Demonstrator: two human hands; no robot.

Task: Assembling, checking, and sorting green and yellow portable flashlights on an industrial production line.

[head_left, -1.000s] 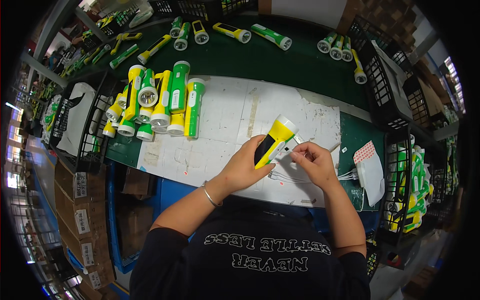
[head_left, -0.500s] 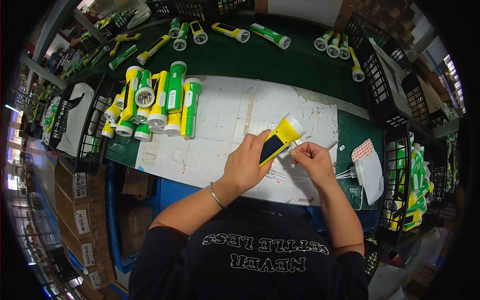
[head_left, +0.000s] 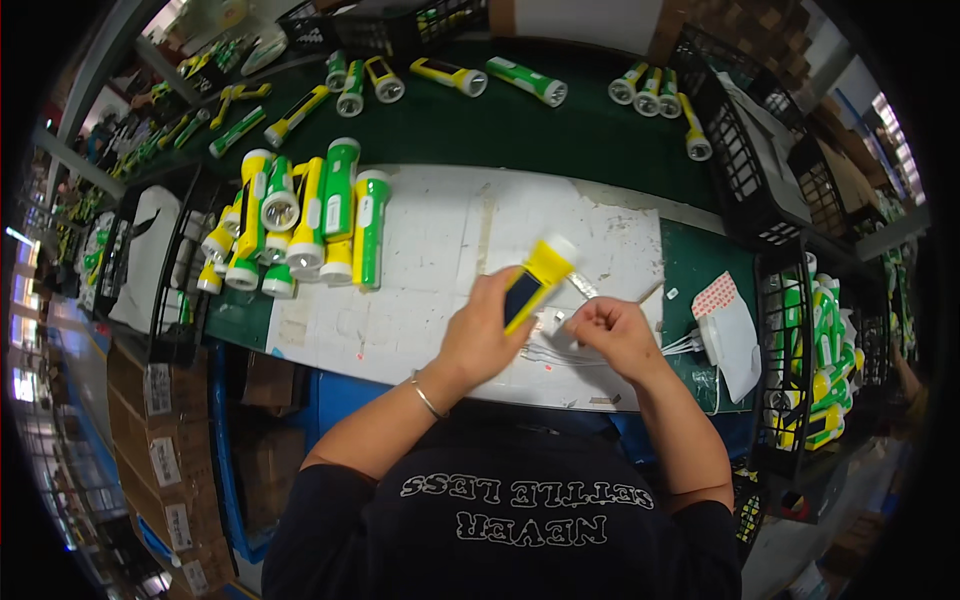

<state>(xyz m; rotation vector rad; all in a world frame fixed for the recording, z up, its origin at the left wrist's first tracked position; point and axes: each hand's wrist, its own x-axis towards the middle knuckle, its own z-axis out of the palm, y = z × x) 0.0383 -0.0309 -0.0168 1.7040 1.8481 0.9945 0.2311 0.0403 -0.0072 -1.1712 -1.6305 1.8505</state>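
My left hand (head_left: 481,333) is wrapped round a yellow flashlight (head_left: 549,266) with a dark panel on its side. Its white head points up and away from me, slightly blurred. Just to the right, my right hand (head_left: 617,337) has thumb and forefinger pinched together, apart from the flashlight. A small whitish piece shows by these fingertips; whether they grip it is unclear. Thin white cables (head_left: 680,347) run beneath this hand from a white box (head_left: 713,338) at the right. On the left of the white work sheet (head_left: 430,230) lies a pile of green and yellow flashlights (head_left: 309,215).
More flashlights (head_left: 525,80) lie along the far side of the dark green table (head_left: 440,128). A black crate (head_left: 765,165) stands at the far right, a crate of flashlights (head_left: 825,345) at the near right. Another black crate (head_left: 180,260) is left. Cardboard boxes (head_left: 160,450) stand below.
The flashlight in my left hand has shifted slightly left and nearer. My right hand has moved left and a little nearer too, its fingertips now farther below the flashlight's head. The whole view has shifted slightly.
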